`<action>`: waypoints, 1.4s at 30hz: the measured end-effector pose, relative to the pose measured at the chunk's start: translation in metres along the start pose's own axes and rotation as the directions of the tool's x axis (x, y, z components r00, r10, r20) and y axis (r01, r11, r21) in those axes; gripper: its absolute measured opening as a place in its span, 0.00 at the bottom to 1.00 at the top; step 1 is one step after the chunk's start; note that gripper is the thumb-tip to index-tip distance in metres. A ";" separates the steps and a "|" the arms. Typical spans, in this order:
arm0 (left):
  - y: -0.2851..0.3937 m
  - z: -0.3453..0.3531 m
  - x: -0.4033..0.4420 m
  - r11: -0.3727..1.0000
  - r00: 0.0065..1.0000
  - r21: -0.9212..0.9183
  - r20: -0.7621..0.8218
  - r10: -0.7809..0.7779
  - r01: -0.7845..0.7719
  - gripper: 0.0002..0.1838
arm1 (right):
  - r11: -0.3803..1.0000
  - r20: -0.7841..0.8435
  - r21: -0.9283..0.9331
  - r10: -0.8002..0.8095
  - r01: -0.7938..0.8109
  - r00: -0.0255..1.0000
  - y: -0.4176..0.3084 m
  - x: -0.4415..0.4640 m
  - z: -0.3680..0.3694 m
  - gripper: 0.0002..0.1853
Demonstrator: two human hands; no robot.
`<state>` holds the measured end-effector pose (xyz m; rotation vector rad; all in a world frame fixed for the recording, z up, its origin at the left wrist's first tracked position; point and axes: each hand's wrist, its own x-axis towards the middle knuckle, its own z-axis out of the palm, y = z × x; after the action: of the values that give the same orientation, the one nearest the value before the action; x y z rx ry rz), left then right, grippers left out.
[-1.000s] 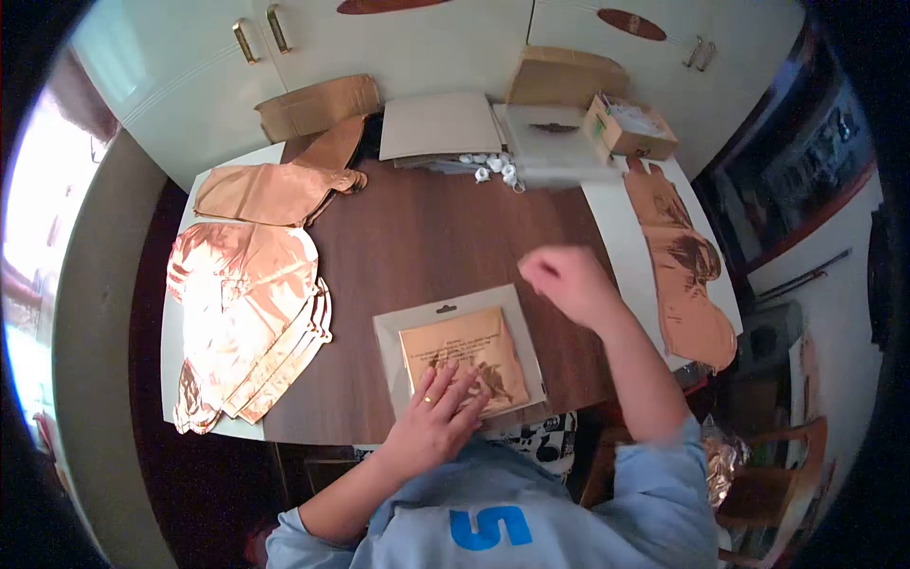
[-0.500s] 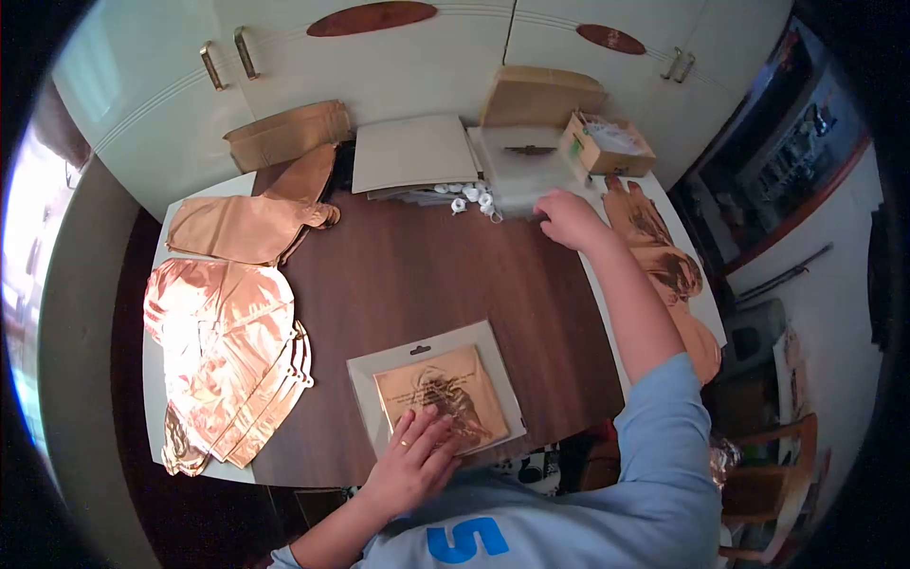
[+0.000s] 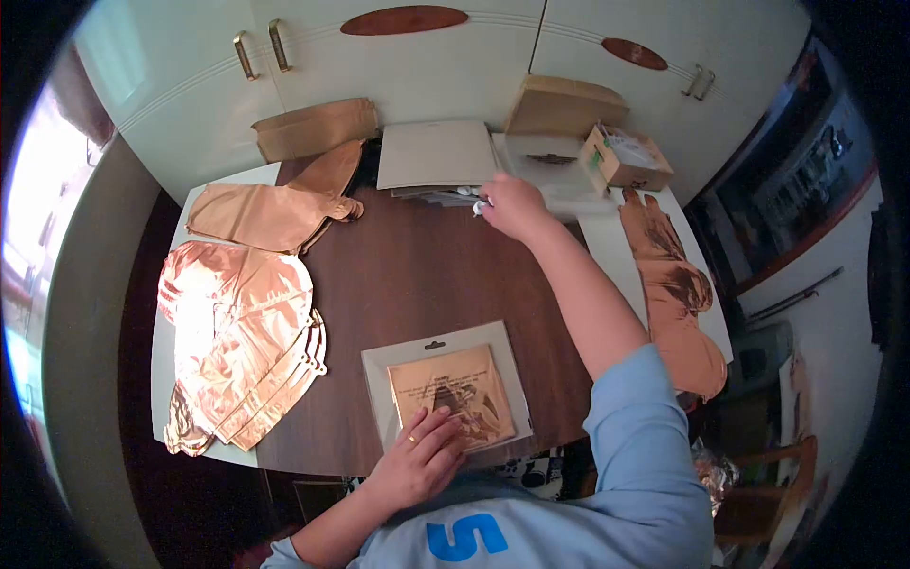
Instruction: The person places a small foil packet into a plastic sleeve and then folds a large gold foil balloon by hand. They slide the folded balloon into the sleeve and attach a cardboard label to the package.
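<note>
Head view: our shirt (image 3: 559, 522) shows a blue 5 (image 3: 467, 538); our left hand (image 3: 417, 462), laid flat, part-covers the packet (image 3: 455, 375) by the table's (image 3: 417, 275) near edge, print (image 3: 438, 388) unreadably small; our right hand (image 3: 515, 207) half-hides white pieces (image 3: 479, 208), we cannot tell its grip.

The right hand (image 3: 515, 207) partly hides the white pieces (image 3: 478, 211), and we cannot tell whether it grips any. The left hand (image 3: 414, 463) covers part of the packet (image 3: 445, 370), whose print (image 3: 441, 390) is too small for us to read. We cannot make out what the box (image 3: 645, 177) holds. The lower edge cuts off the shirt (image 3: 569, 531), and glare hides what lies beyond the window (image 3: 38, 209).
</note>
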<state>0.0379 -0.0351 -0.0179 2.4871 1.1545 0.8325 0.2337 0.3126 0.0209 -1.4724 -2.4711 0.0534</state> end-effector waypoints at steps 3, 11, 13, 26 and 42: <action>-0.001 0.001 0.001 1.000 1.000 0.003 -0.015 0.018 -0.018 0.17 | 0.996 0.042 -0.084 -0.005 0.008 0.999 -0.005 0.001 0.010 0.09; -0.006 0.005 -0.006 0.998 0.999 -0.064 -0.050 0.014 -0.017 0.15 | 0.985 -0.084 0.146 -0.079 0.091 0.993 -0.028 -0.107 0.007 0.06; -0.008 0.005 -0.005 0.996 0.998 -0.093 -0.068 0.002 -0.009 0.17 | 0.918 -0.118 0.381 -0.068 0.108 0.991 -0.042 -0.157 -0.020 0.04; 0.006 -0.008 0.008 0.996 0.985 -0.016 -0.150 -0.086 0.084 0.14 | 0.887 -0.245 0.358 -0.212 0.291 0.946 -0.140 -0.325 -0.024 0.11; -0.006 -0.016 0.009 0.998 0.997 0.024 -0.053 -0.052 0.053 0.20 | 0.905 -0.162 0.262 -0.301 0.335 0.940 -0.160 -0.321 -0.005 0.10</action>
<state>0.0296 -0.0241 -0.0046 2.4577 1.2497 0.8794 0.2423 -0.0443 -0.0142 -0.9159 -2.4489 0.2429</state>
